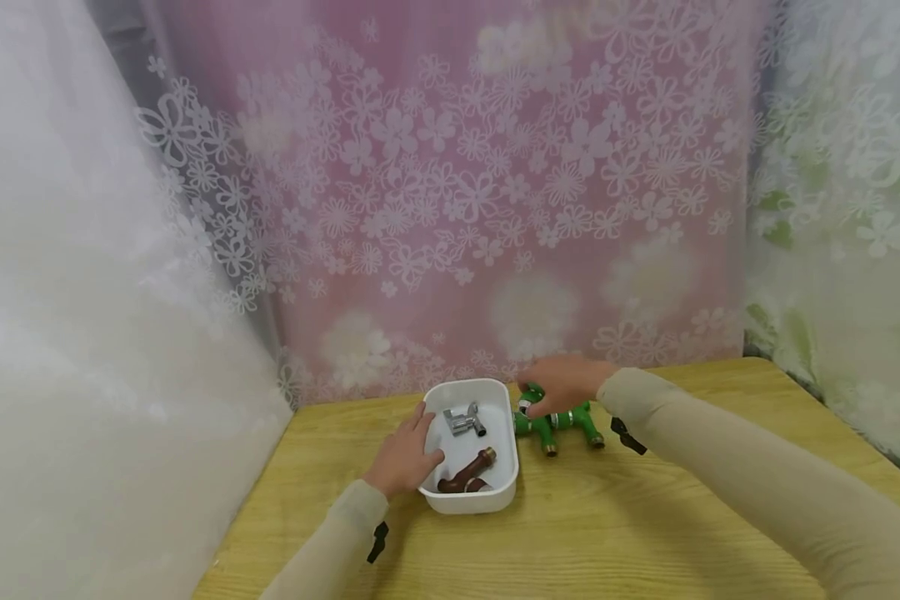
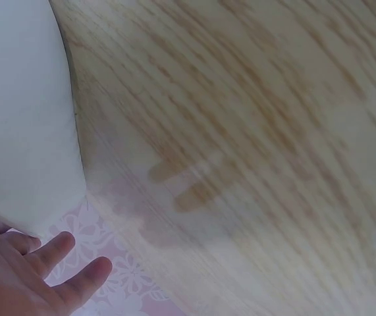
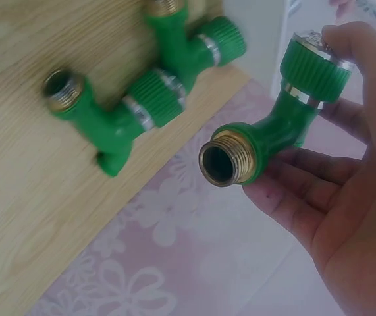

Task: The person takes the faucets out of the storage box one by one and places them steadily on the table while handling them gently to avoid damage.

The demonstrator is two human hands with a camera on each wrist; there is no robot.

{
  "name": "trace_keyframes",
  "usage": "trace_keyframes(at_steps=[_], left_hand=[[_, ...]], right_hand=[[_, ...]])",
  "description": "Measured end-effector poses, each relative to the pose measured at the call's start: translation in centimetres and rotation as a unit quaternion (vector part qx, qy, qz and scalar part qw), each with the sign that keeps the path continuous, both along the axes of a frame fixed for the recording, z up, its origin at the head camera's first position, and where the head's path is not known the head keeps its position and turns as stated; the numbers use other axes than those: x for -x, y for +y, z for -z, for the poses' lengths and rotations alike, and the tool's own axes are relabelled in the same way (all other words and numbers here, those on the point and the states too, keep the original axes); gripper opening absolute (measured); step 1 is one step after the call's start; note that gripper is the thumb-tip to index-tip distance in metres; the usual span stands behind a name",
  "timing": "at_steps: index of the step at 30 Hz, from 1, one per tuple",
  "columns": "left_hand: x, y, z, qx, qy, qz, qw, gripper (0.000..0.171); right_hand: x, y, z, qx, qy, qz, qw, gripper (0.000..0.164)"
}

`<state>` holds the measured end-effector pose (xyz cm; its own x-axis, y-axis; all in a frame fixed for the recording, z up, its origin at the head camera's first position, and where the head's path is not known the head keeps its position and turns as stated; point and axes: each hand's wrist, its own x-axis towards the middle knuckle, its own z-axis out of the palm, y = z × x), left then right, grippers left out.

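My right hand (image 1: 562, 385) grips a green tap (image 3: 283, 125) with a brass threaded end, thumb on its silver-topped knob. Two more green taps (image 3: 102, 128) lie on the table under that hand, close beside the right wall of a white tub (image 1: 511, 467). Against the tub's left rim rests my left hand (image 1: 407, 450), its thumb reaching over the inside. In the left wrist view the left fingers (image 2: 85, 280) are fairly straight and spread next to the outer wall. Inside the tub lie a chrome tap (image 1: 463, 421) and a dark brown tap (image 1: 468, 473) with a brass end.
The wooden table (image 1: 570, 533) has its back edge against a pink flowered curtain (image 1: 495, 250). Pale sheeting (image 1: 105, 333) hangs at the left, and a green-and-white flowered curtain (image 1: 847, 292) at the right.
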<state>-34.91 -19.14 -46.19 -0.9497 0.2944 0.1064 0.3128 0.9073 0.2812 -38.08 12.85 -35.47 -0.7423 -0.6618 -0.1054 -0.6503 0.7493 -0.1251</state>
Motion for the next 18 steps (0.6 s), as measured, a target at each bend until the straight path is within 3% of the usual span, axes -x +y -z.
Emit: trace_keyframes(at_steps=[18], left_hand=[[-0.1,0.1,0.0,0.01,-0.002,-0.009,0.9999,0.072]], right_hand=[[0.7,5.8,1.6,0.003,-0.023,0.039,0.999,0.039]])
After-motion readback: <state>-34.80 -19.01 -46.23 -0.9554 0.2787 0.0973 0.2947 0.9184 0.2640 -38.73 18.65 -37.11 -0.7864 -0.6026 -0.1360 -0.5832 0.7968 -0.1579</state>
